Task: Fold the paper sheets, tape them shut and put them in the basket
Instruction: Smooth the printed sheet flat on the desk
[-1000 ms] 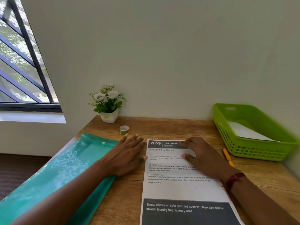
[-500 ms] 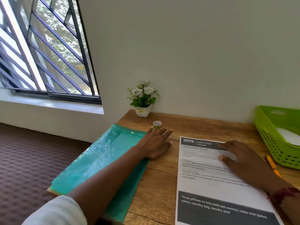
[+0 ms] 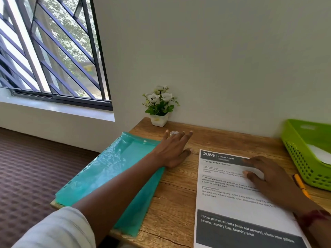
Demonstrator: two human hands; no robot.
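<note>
A printed paper sheet lies flat and unfolded on the wooden table. My right hand rests on the sheet's upper part with fingers spread. My left hand reaches across the table with straight fingers over a small tape roll, which it mostly hides. A green basket stands at the right edge with a white folded paper inside it.
A teal plastic folder lies at the table's left edge under my left forearm. A small white pot of flowers stands against the wall. A yellow pencil lies between the sheet and the basket.
My left hand slid forward from beside the sheet to the tape roll. The view turned left. My right hand stayed on the sheet.
</note>
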